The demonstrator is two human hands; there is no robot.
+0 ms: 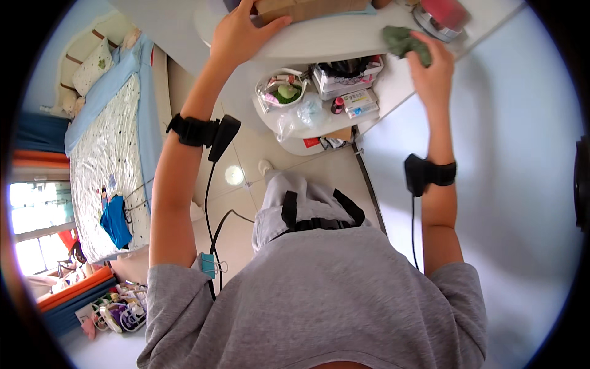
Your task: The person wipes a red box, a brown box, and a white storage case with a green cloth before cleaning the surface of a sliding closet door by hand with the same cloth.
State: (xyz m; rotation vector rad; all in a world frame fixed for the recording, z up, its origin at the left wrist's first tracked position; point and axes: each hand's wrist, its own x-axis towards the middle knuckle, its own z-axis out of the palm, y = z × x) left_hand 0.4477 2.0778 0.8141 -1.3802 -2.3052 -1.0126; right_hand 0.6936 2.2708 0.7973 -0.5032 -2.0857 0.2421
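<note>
My right fingers are bending over a crumpled grey-green cloth, bunching part of it under the fingertips, so this right hand is being partly closed with the cloth in its hold. The cloth is lying on a white, rounded-edged upper shelf, just beside a round container with a pinkish-red top and a clear base. My left hand is resting at the left end of a brown cardboard box, the thumb stretching out wide along its near side; the other fingertips are running past the upper edge of view, so I cannot tell how firmly they are gripping.

Black strapped wrist devices are sitting on both my wrists, trailing black cables, and a teal metal binder clip is hanging by my left grey sleeve. Below the upper shelf, a white lower shelf is carrying a white round basket, a clear plastic bag, a small dark bottle with a pink-red cap and a white open-topped bin. Farther left, a bed with a white spotted sheet is standing, a bright blue cloth lying on it
</note>
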